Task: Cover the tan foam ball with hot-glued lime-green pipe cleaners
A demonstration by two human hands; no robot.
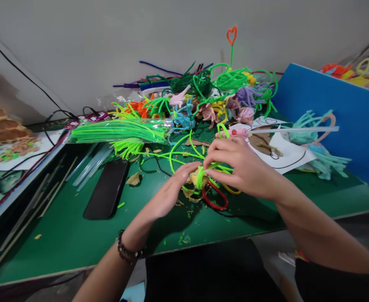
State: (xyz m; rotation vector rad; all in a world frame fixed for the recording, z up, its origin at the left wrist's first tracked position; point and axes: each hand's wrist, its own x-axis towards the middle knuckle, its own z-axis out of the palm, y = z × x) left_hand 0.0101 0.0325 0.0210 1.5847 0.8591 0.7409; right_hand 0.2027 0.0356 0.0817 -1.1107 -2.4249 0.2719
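My left hand (172,188) and my right hand (237,165) meet over the green table (65,239), both pinched on a small craft piece (198,180) made of tan crinkled material wrapped with a neon green pipe cleaner. Loose green pipe cleaner ends (178,151) loop away from it to the left and back. Just under the piece, a red ring-shaped pipe cleaner (216,199) lies flat on the table. A beaded bracelet (128,251) is on my left wrist.
A black phone (106,189) lies left of my hands. A bag of neon green pipe cleaners (118,130) and a heap of coloured pipe cleaner shapes (209,98) fill the back. Clear glue sticks (87,163), thin sticks (40,197), a blue board (338,117), white paper (285,155).
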